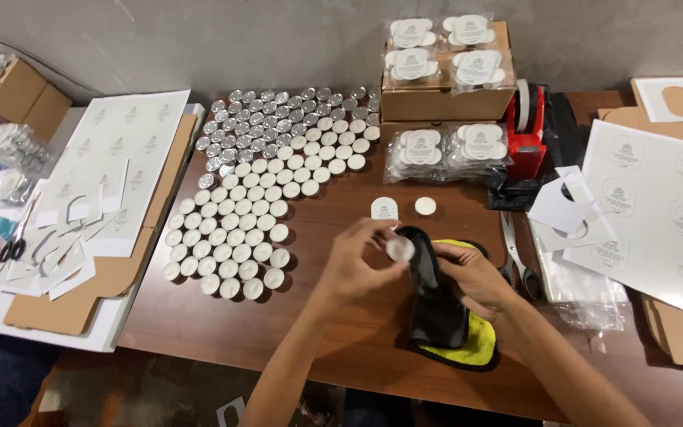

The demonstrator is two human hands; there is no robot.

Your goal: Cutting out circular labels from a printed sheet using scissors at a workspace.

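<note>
Risk first, taken from left to right. Rows of white tealight candles (227, 245) stand close together on the desk (341, 348) just to the left of my left hand (357, 265). I judge that a careless swing of that wrist or forearm could knock the nearest row out of line, since the candles stand free and touching one another.

My left hand holds one tealight (399, 249) pinched between thumb and fingertips (381, 231), raised above the desk. The grip covers only the rim, so I judge the candle could slip and drop if the pinch relaxes or the cloth pulls on it.

My right hand (476, 277) is closed around a black cloth (435, 300), which hangs down onto a yellow cloth (480, 352) lying on the desk. The upper end of the black cloth sits directly beside the held tealight, touching or nearly touching it; I cannot tell which.

Position of the held tealight: between both hands, in front of the left fingertips, with its flat face turned toward the camera. Behind it on the desk lie a white label (385, 208) and a single tealight (425, 206), well apart from my fingers. Scissors (515, 257) lie just right of my right hand; I judge a backward move of that hand could strike them.
</note>
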